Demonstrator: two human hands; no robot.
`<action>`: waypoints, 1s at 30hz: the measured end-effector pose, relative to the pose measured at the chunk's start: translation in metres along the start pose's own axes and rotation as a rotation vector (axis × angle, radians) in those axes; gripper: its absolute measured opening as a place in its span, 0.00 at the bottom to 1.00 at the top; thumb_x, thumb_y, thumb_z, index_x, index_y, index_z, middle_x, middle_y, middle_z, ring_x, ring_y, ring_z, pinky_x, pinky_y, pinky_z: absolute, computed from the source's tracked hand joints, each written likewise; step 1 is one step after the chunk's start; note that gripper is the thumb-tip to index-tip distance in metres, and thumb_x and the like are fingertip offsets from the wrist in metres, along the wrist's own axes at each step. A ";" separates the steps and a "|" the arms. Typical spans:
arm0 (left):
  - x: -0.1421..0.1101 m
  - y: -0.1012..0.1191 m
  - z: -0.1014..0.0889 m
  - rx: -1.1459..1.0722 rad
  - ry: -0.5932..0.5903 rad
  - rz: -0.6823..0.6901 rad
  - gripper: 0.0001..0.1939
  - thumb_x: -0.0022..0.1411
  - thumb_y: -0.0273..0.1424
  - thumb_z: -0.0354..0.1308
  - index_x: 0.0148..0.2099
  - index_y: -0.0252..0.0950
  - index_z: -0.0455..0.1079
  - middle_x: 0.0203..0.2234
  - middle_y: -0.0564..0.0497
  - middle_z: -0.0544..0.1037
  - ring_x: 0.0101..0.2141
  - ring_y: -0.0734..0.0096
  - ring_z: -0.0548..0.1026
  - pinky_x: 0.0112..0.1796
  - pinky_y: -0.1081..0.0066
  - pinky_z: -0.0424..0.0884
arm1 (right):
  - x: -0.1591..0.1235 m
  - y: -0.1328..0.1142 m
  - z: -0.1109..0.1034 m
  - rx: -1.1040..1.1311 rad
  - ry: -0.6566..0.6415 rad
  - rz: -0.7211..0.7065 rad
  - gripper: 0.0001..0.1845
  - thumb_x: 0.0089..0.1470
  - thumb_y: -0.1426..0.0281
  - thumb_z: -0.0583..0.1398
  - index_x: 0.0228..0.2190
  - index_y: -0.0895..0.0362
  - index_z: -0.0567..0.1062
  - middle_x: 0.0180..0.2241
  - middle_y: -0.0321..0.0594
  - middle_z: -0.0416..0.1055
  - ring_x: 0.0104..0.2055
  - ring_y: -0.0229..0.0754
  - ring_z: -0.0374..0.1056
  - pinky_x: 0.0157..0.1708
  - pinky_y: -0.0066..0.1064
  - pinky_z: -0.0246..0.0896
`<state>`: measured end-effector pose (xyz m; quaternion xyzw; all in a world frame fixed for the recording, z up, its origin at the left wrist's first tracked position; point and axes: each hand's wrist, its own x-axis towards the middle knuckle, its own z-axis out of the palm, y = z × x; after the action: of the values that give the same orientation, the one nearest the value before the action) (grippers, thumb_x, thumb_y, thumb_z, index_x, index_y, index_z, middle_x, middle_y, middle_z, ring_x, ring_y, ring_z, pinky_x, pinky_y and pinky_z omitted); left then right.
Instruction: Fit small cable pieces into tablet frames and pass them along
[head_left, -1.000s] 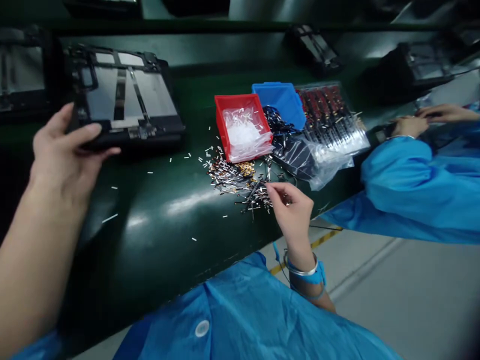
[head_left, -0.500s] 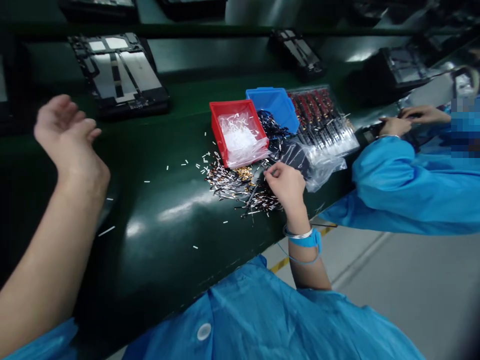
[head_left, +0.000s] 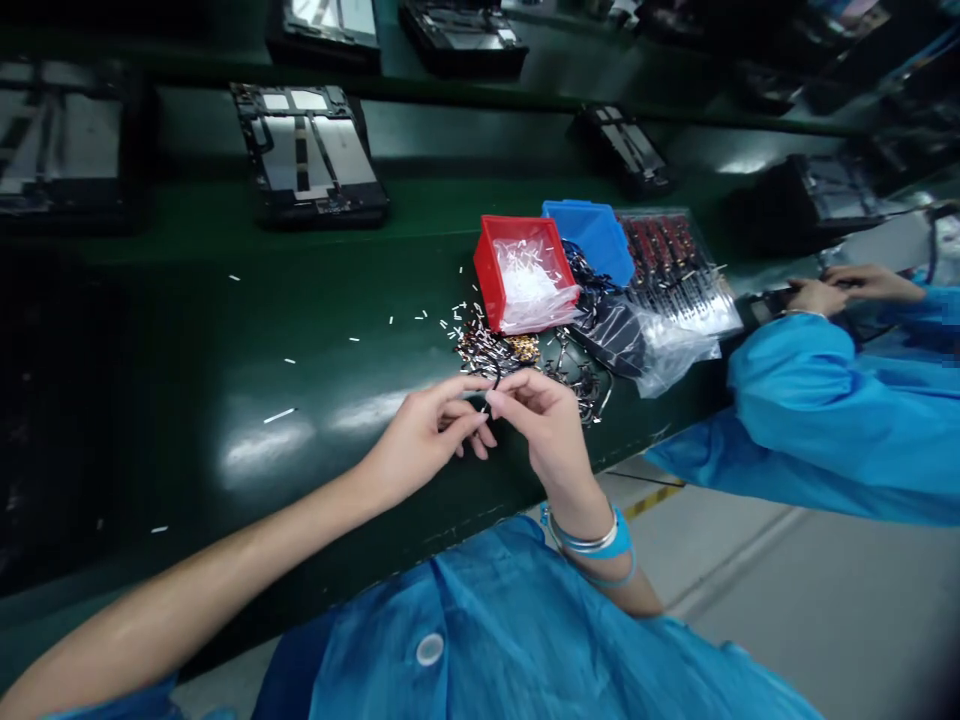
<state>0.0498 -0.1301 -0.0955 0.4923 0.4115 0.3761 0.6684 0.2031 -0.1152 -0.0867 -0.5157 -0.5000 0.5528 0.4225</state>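
My left hand and my right hand meet over the front part of the green work surface. Between their fingertips is a small thin black strip with a pale end; its exact kind is too small to tell. Both hands pinch it, thumb against fingers. Just beyond lies a heap of small metallic and black parts, with little gold pieces beside it. A red bin behind the heap holds a clear bag of tiny white pieces.
A blue bin with black parts stands beside the red one. Right of it are a clear tray of parts and a plastic bag. Opened devices rest along the back. A co-worker's hands are at the right.
My left hand has come from the far left to the middle. My right hand has drawn back from the heap, and both now hold the black strip. The view has shifted left.
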 end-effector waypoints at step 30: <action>0.006 0.014 -0.022 -0.017 0.156 -0.051 0.08 0.55 0.25 0.57 0.37 0.29 0.75 0.27 0.45 0.81 0.28 0.67 0.79 0.19 0.78 0.70 | 0.012 0.000 0.008 -0.804 0.109 -0.863 0.05 0.54 0.76 0.60 0.28 0.57 0.76 0.27 0.40 0.77 0.30 0.39 0.71 0.29 0.32 0.68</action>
<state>0.0308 -0.1138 -0.0871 0.4451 0.4713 0.3997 0.6480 0.1939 -0.1045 -0.0889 -0.4130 -0.8122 0.0710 0.4057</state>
